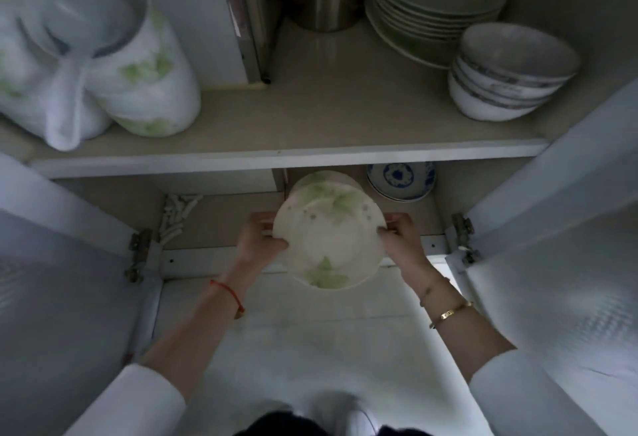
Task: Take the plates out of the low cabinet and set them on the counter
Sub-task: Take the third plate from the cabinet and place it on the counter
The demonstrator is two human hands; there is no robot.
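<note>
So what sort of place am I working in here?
Most likely a home kitchen cupboard. The open cabinet's shelf carries a stack of white plates, stacked bowls and a steel canister, and below it the left hand and right hand grip green-patterned plates.

Both arms reach forward toward 12 o'clock, the left forearm [193, 327] coming in from 7 o'clock and the right forearm [464, 339] from 5 o'clock, each bare below a pushed-up white sleeve [138, 397]. The left hand [262, 238] grips the stack of plates [328, 242] at its 9 o'clock edge, fingers curled around the rim. The right hand [400, 238] grips the 3 o'clock edge the same way. A red cord [226, 292] circles the left wrist and a gold bangle [448, 313] the right.
</note>
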